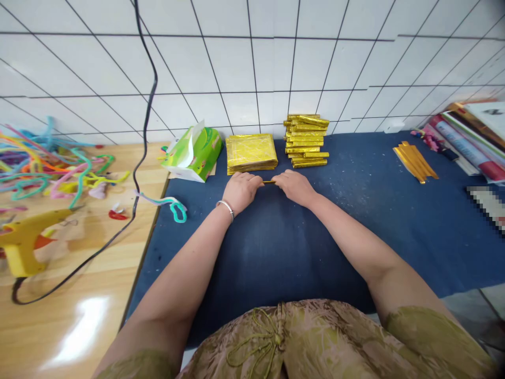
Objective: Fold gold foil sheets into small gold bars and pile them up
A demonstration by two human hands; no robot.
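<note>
Between my two hands stretches a thin strip of folded gold paper (269, 182), low over the dark blue cloth (272, 247). My left hand (241, 192), with a silver bangle at its wrist, is closed on one end. The other end is pinched by my right hand (294, 187). Just behind my left hand lies a flat stack of gold foil sheets (252, 150). A pile of rolled gold foil pieces (305, 139) stands behind my right hand. My fingers hide both ends of the strip.
Left of the stack sits a green tissue pack (205, 155). A yellow glue gun (27, 239), its black cord (145, 126) and tangled pipe cleaners (71, 173) cover the wooden table. Flat gold strips (415, 160) and piled books (469, 137) lie right. White tiles (232, 58) rise behind.
</note>
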